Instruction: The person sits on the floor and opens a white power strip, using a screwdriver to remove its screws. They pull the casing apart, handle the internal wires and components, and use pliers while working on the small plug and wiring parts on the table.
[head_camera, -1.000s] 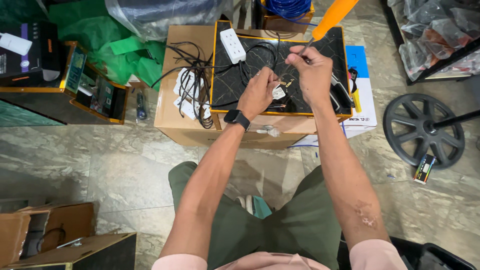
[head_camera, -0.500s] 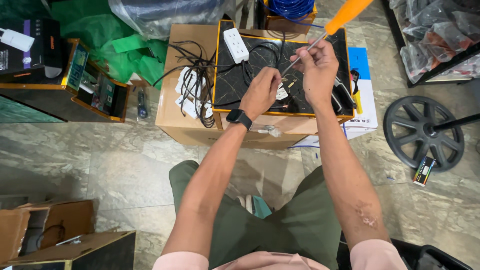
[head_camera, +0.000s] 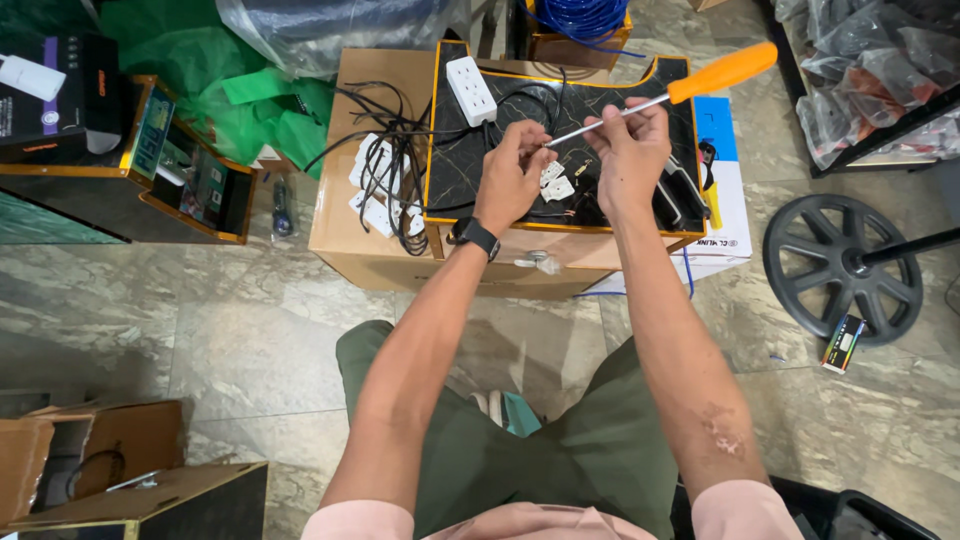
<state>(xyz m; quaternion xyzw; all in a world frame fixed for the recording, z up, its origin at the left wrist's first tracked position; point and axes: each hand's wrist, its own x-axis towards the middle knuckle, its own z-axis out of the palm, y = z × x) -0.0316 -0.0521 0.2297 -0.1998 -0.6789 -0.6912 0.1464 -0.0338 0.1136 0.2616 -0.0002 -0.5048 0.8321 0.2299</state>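
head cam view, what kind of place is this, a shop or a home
Likely a small electrical workshop or shop storeroom, worked on the floor. A cardboard box serves as a bench, with white sockets and black cables, the right hand holding an orange-handled screwdriver, and stock boxes around.

One screwdriver (head_camera: 665, 95), two hands (head_camera: 515, 175).

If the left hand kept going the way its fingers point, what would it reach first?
Probably the screwdriver's metal shaft, whose tip sits right at the left hand fingertips; beyond lies the black gold-edged board. Depth is uncertain.

Both arms stretched forward, left hand (head_camera: 512, 178) pinching, right hand (head_camera: 630, 160) fisted.
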